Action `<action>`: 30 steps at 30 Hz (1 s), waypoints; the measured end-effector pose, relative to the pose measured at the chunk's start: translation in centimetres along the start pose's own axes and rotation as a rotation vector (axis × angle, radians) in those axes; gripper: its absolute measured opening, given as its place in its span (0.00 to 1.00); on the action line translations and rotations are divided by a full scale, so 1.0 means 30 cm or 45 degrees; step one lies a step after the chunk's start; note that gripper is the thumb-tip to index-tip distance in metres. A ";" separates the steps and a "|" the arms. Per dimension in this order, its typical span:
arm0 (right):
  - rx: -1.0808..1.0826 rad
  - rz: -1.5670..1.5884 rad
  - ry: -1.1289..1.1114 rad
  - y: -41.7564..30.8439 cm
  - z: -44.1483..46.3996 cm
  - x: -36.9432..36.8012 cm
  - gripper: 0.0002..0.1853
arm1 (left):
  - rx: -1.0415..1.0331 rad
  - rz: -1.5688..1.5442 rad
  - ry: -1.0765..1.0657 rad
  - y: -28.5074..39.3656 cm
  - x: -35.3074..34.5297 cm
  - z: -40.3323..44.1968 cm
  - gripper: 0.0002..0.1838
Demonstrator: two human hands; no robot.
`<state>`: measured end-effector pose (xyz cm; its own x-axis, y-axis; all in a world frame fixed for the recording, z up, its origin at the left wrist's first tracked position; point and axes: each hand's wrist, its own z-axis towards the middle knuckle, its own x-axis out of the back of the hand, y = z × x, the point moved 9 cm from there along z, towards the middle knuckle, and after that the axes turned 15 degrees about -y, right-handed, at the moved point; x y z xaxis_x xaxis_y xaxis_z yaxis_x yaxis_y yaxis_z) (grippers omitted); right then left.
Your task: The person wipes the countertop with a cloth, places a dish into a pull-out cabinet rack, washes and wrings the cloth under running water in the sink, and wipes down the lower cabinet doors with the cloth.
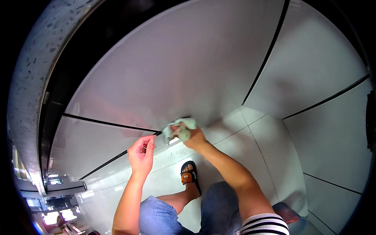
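Note:
A pale green cloth (189, 123) is bunched in my right hand (195, 139), slightly blurred. The cloth lies against the lower edge of a large glossy light-grey cabinet door (168, 66), just above the floor. My left hand (141, 153) is raised to the left of the cloth, near the corner where dark gaps between the panels meet. Its fingers are curled in toward the thumb, and I see nothing between them. Whether that hand touches the panel I cannot tell.
Speckled stone countertop (39, 58) curves along the left side. More grey panels (309, 58) stand at the right. Below me are white floor tiles (250, 156) and a foot in a dark sandal (189, 176). A bluish translucent object (291, 219) is by the right knee.

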<state>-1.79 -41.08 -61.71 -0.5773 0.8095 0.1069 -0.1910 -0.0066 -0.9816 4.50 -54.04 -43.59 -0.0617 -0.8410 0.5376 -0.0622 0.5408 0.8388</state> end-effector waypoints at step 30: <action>-0.433 1.970 0.318 0.134 0.024 -0.258 0.07 | 0.471 0.709 -0.443 -0.150 -0.021 -0.029 0.18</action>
<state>1.35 -47.79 -66.36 0.1057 0.2204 -0.9697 0.6226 -0.7750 -0.1083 5.70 -55.95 -47.64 -0.4889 -0.4204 0.7643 -0.2565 0.9068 0.3346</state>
